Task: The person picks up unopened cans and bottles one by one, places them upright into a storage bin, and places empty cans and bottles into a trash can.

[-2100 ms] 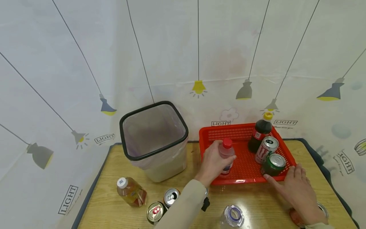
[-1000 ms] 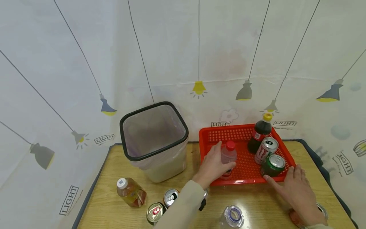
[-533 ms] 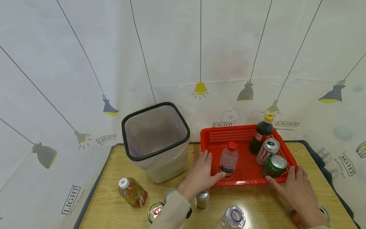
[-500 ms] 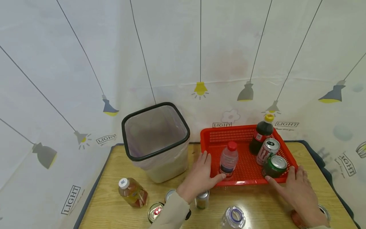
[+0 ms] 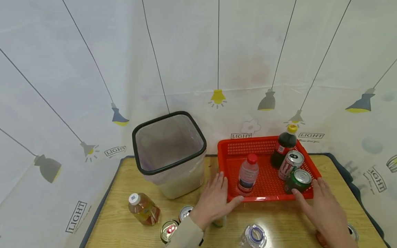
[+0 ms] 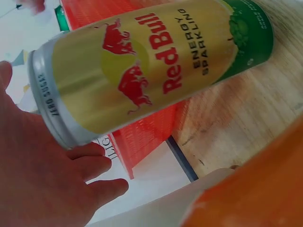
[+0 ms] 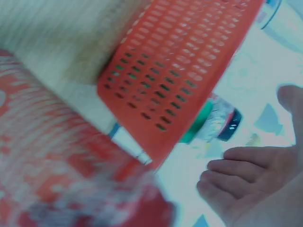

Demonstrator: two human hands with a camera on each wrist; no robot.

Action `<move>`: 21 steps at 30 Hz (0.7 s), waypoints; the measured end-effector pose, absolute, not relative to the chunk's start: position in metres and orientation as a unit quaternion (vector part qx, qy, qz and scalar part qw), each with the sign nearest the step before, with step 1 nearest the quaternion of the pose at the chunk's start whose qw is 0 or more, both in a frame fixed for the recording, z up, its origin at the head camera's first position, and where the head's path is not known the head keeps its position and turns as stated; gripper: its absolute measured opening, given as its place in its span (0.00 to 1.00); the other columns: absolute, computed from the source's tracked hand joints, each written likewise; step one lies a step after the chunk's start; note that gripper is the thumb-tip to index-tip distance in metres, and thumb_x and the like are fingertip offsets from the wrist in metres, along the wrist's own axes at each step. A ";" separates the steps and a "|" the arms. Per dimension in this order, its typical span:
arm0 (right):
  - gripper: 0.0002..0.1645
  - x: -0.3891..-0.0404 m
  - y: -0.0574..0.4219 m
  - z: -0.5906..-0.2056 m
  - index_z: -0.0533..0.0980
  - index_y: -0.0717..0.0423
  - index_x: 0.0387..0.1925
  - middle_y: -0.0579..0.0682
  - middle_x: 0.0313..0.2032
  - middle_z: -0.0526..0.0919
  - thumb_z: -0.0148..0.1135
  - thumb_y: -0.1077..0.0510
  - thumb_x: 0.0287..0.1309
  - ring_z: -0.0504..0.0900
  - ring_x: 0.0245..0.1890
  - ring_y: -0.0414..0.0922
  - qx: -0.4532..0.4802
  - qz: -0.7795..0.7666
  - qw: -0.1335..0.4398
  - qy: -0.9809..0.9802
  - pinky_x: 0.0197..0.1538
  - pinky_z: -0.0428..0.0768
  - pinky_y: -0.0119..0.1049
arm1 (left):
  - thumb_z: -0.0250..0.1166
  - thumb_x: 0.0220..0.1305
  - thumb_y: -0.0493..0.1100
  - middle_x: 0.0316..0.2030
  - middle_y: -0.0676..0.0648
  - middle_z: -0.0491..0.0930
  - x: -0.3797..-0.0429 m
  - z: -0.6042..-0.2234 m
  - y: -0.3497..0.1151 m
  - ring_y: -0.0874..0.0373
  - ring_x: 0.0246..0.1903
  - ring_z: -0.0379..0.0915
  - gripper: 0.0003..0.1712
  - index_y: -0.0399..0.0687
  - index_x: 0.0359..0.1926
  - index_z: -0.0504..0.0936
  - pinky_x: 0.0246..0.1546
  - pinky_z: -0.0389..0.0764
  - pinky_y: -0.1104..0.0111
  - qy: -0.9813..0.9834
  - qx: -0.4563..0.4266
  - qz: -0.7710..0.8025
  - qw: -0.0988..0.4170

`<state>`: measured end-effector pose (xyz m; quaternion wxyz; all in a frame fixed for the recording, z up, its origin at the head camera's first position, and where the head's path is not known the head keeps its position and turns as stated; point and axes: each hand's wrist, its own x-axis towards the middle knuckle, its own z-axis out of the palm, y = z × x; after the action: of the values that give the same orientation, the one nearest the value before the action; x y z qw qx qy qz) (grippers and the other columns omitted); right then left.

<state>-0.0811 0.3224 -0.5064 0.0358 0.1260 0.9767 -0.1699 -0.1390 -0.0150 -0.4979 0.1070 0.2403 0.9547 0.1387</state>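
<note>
My left hand (image 5: 213, 199) lies at the front left corner of the red basket (image 5: 263, 198), fingers extended and thumb spread along the front rim. At the basket's front right corner is my right hand (image 5: 325, 210), also with extended fingers. Inside the basket, a red-capped clear bottle (image 5: 248, 176) stands at the left. On the right are a yellow-capped cola bottle (image 5: 281, 148), a pink and white can (image 5: 291, 165) and a green can (image 5: 298, 181). A gold Red Bull can (image 6: 156, 66) stands close by my left hand, mostly covered in the head view.
A bin (image 5: 183, 181) with a clear liner stands left of the basket. Nearer are an amber drink bottle (image 5: 144, 210), two cans (image 5: 169, 230) and an uncapped clear bottle (image 5: 253, 237). A red patterned can (image 7: 71, 156) stands under my right forearm.
My left hand has let go of the red-capped bottle, which now stands in the basket, and has drawn back to the basket's front left corner. My right hand has barely shifted.
</note>
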 end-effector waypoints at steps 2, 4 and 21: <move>0.64 -0.079 0.315 -0.498 0.55 0.81 0.72 0.84 0.68 0.57 0.44 0.22 0.69 0.61 0.65 0.81 0.118 -0.177 0.008 0.977 0.57 0.68 0.76 | 0.32 0.67 0.83 0.80 0.39 0.51 -0.139 -0.499 -0.016 0.44 0.80 0.46 0.62 0.38 0.79 0.59 0.77 0.53 0.48 0.954 0.241 0.137 0.110; 0.58 -0.079 0.306 -0.491 0.59 0.75 0.72 0.81 0.67 0.63 0.48 0.26 0.71 0.67 0.62 0.79 0.105 -0.190 -0.023 0.976 0.53 0.72 0.75 | 0.32 0.67 0.84 0.80 0.39 0.51 -0.140 -0.501 -0.017 0.44 0.80 0.46 0.62 0.38 0.79 0.60 0.77 0.53 0.48 0.954 0.241 0.136 0.113; 0.54 -0.131 0.233 -0.481 0.58 0.61 0.78 0.69 0.73 0.66 0.63 0.32 0.67 0.68 0.68 0.70 -0.024 -0.357 -0.049 0.932 0.65 0.67 0.70 | 0.37 0.67 0.84 0.81 0.42 0.50 -0.140 -0.508 -0.016 0.46 0.80 0.45 0.61 0.41 0.80 0.57 0.76 0.54 0.46 0.951 0.242 0.135 0.137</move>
<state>-0.1307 0.2328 -0.4814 -0.0487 -0.0237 0.9325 -0.3572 -0.1395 -0.0163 -0.5084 0.1373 0.2422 0.9510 0.1348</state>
